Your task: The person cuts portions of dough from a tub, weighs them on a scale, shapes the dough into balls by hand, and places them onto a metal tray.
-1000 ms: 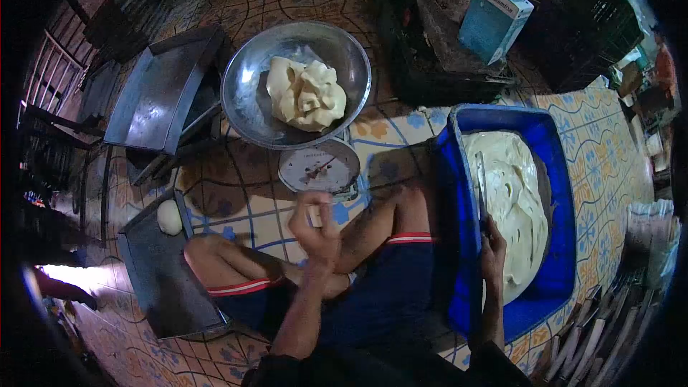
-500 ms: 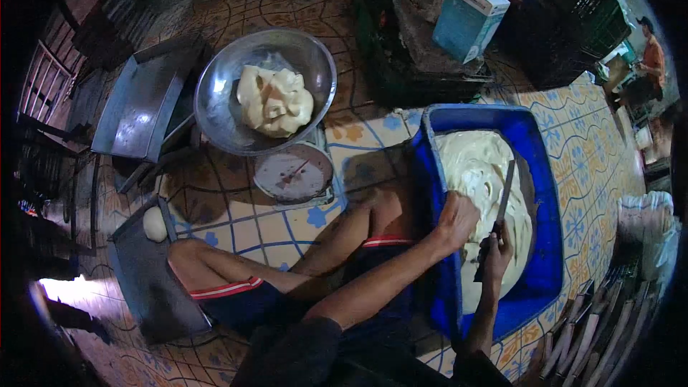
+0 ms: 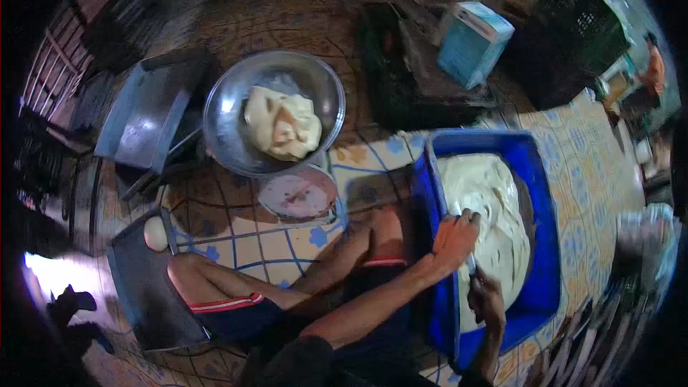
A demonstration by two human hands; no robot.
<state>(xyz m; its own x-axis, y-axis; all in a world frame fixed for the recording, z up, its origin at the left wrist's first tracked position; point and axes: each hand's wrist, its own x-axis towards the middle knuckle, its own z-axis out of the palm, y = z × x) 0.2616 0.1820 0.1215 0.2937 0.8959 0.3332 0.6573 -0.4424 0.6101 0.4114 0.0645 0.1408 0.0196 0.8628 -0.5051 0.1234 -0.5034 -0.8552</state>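
Observation:
Pale, soft dough [image 3: 494, 201] fills much of a blue plastic tub [image 3: 546, 244] on the right. My left hand [image 3: 456, 240] is closed at the dough's left side, near the tub's wall; its fingers seem to pinch the dough, though the grip is partly hidden. Just below it, my right hand [image 3: 487, 299] holds a knife [image 3: 471, 265] by its handle. The blade points up toward my left hand and lies close to it and the dough; most of it is blurred or covered.
A metal bowl [image 3: 215, 125] holding more dough sits on a dial scale [image 3: 297, 192]. At left are a metal tray [image 3: 136, 122] and a dark pan [image 3: 147, 294] with a dough ball [image 3: 155, 233]. Behind stand a blue box [image 3: 469, 46] and dark crates [image 3: 584, 18]. A person [image 3: 653, 68] is far right.
My right hand has brought the knife down and left, from upright over the dough to beside my left hand. My left hand stays closed at the dough. The whole view has shifted slightly.

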